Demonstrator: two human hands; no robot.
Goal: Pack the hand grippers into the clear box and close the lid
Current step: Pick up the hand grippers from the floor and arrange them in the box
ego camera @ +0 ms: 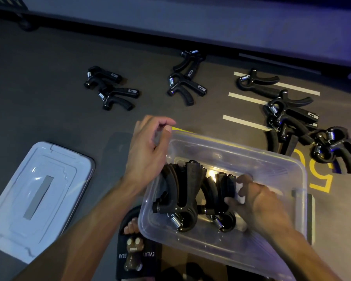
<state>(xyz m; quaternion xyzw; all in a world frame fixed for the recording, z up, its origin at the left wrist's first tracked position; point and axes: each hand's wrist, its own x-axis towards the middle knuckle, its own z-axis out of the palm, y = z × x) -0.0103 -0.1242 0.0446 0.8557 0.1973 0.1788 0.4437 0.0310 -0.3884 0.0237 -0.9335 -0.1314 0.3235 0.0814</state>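
The dark floor (49, 102) carries everything here, with white stripes (249, 98) and a yellow marking (322, 181) off beyond the right hand. On it sits the clear box (272, 159), tilted a little, its near left corner over a slipper (134, 250) worn on a foot. The box lid (39, 191) lies flat on the floor, well to the left of the left forearm and apart from the box. The left hand (148, 147) is at the box's far left corner, fingers loosely curled over the rim; whether it actually holds the rim cannot be told. The right hand (255, 197) reaches down inside the box, its fingers curled around a hand gripper (224, 191) that stands with its handles pointing away. Just left of that grip, touching it, a second gripper (182, 191) rests in the box, spring toward the near wall. Out past both hands more grippers lie loose on the floor: a heap (292, 122) far right of the right hand, a pair (184, 82) straight ahead, and another pair (111, 88) ahead of the left hand.
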